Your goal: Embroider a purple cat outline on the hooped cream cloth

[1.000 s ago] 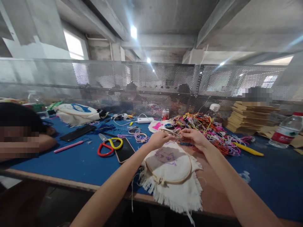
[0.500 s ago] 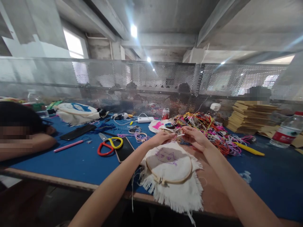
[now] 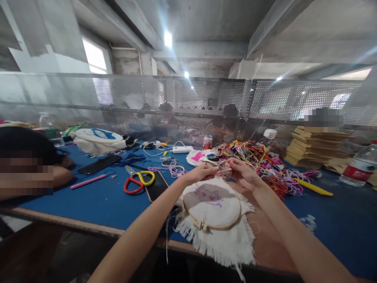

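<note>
Above the far side of a wooden embroidery hoop [image 3: 219, 226], my left hand [image 3: 203, 173] and my right hand [image 3: 244, 173] are close together, fingertips pinched. Between them runs a thin, shiny needle [image 3: 226, 170], its ends at both sets of fingertips. Whether thread is on it is too small to tell. White fringed cloth [image 3: 218, 245] is stretched in the hoop, with a purple line drawing [image 3: 208, 195] in the shadow of my hands. The hoop lies at the table's front edge, touched by neither hand.
Left of the hoop, scissors [image 3: 138, 182] overlap a dark phone [image 3: 156, 188]. A pink pen-like tool [image 3: 88, 181] lies farther left, near a person resting on an arm. Tangled yarn [image 3: 259, 161], a yellow tool [image 3: 313, 187], a bottle [image 3: 357, 169] and stacked brown paper [image 3: 316, 147] are right.
The whole view has shifted slightly, so things appear a little farther right. Both hands keep their pinch on the needle, whose tilt has changed slightly.
</note>
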Motion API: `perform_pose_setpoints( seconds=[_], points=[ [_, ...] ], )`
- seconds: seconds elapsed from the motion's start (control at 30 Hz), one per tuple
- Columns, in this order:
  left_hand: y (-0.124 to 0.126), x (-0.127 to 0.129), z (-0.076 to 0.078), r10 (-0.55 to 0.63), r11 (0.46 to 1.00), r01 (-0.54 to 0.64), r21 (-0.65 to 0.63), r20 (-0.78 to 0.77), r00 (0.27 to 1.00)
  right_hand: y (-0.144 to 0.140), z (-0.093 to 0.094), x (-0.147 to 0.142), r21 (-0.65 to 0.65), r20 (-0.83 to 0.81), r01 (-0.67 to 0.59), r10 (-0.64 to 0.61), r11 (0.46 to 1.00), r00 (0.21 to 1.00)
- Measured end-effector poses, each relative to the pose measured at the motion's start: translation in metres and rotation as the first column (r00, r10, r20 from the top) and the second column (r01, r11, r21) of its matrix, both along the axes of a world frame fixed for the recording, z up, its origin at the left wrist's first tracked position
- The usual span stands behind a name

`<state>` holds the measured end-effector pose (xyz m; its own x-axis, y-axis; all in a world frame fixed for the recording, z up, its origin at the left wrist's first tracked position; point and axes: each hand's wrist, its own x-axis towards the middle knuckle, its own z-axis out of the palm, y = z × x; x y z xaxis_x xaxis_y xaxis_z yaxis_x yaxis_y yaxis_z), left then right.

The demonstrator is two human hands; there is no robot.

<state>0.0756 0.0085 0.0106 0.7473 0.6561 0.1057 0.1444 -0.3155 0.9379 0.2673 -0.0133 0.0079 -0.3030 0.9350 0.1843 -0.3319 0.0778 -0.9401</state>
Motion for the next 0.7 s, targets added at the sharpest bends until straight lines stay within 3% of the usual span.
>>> perform_pose_setpoints(
  seconds=[0.23,0.5,0.7],
  points=[
    [-0.005,0.004,0.004,0.016,1.000,-0.016,0.003,0.036,0.999,-0.001,-0.001,-0.001,0.049,0.007,0.040,-0.040,0.998,0.999],
    [0.000,0.006,-0.003,0.026,0.999,-0.028,0.030,0.059,0.998,0.002,-0.001,0.003,0.089,0.075,0.120,-0.127,0.989,0.989],
    [0.004,0.005,-0.007,0.124,0.970,-0.134,0.202,0.060,0.990,0.003,-0.001,0.006,0.110,0.069,0.127,-0.135,0.986,0.988]
  ],
)
